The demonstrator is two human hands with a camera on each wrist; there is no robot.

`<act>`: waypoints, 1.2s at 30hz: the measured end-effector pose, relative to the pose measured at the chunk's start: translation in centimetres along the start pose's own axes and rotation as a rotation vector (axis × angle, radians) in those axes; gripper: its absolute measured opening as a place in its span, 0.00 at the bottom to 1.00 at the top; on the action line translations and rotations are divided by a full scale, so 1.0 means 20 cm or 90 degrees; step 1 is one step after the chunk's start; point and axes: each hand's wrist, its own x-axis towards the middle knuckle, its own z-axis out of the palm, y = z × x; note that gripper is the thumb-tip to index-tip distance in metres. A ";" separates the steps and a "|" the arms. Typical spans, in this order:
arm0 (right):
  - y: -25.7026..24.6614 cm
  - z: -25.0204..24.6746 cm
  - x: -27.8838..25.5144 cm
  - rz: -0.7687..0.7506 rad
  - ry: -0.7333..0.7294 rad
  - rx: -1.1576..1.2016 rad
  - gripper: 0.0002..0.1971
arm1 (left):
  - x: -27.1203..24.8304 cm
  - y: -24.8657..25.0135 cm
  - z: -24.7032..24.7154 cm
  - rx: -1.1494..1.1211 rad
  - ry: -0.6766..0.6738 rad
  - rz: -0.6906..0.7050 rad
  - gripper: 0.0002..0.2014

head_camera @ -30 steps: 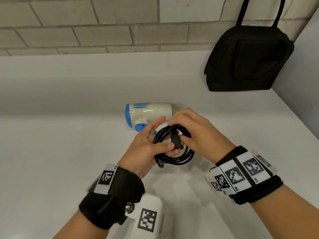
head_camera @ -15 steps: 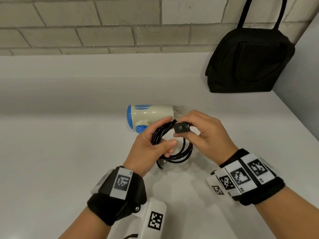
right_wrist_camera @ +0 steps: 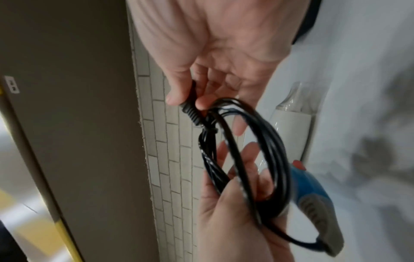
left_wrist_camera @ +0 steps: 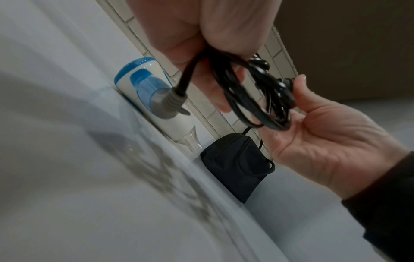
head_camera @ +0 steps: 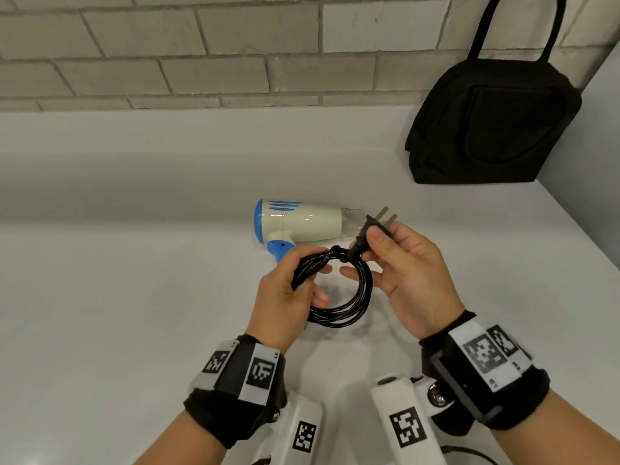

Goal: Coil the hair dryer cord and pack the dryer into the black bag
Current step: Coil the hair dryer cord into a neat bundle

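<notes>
A cream and blue hair dryer [head_camera: 298, 223] lies on its side on the white counter [head_camera: 117, 297], nozzle to the right. Its black cord is wound into a coil [head_camera: 349, 297] held above the counter in front of the dryer. My left hand [head_camera: 288, 297] grips the coil's left side [left_wrist_camera: 226, 74]. My right hand [head_camera: 399, 260] pinches the plug [head_camera: 372, 229] between thumb and fingers, prongs pointing up and to the right; the plug's end [right_wrist_camera: 190, 109] is looped through the coil. The black bag [head_camera: 493, 129] stands at the back right against the wall, its handles up.
A tiled wall [head_camera: 201, 52] runs along the back of the counter. A side wall [head_camera: 597, 156] closes off the right, just beside the bag. The dryer's grey strain relief [left_wrist_camera: 172, 101] joins the cord to the folded blue handle.
My right hand has pulled the plug through the coil and lifted it up and to the right, so its prongs now show. The left hand keeps its grip on the coil.
</notes>
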 end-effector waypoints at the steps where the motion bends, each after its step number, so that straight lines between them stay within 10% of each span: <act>1: 0.00 0.00 0.00 0.004 0.014 0.007 0.07 | 0.00 0.00 0.00 0.011 -0.002 -0.004 0.25; 11: -0.02 -0.01 0.02 -0.042 -0.001 -0.185 0.03 | -0.01 0.04 0.02 0.163 -0.087 0.155 0.29; 22: 0.05 -0.07 0.00 0.033 0.040 -0.157 0.02 | 0.02 0.00 -0.01 0.087 -0.075 0.020 0.18; 36: 0.07 -0.10 0.04 0.021 -0.227 -1.033 0.08 | 0.04 -0.14 -0.03 0.518 -0.071 -0.016 0.17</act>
